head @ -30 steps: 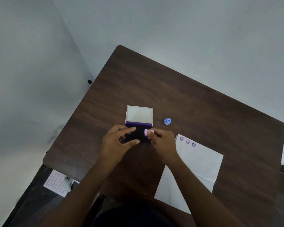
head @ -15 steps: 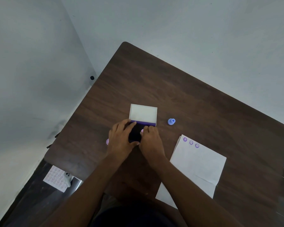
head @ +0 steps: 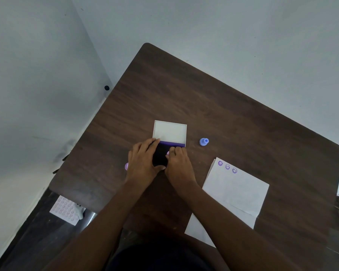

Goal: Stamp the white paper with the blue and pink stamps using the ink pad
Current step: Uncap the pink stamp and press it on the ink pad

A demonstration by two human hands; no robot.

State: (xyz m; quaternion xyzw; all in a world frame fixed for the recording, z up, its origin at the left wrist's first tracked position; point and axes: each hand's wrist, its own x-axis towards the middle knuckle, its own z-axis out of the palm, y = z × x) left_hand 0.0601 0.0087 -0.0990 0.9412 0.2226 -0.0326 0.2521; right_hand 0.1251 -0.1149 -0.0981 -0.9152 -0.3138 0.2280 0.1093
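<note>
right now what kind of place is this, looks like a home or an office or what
Hard to say for sure; probably a plain room at home or a small workroom. A bare dark wooden table sits pushed into a corner of unpainted-looking pale walls, with only an ink pad, paper and a blue stamp on it.

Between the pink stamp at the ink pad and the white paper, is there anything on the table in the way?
Nothing visible blocks it. The right hand presses the small pink stamp on the dark purple ink pad; only bare dark wooden table lies toward the white paper. The blue stamp stands farther back, aside.
</note>
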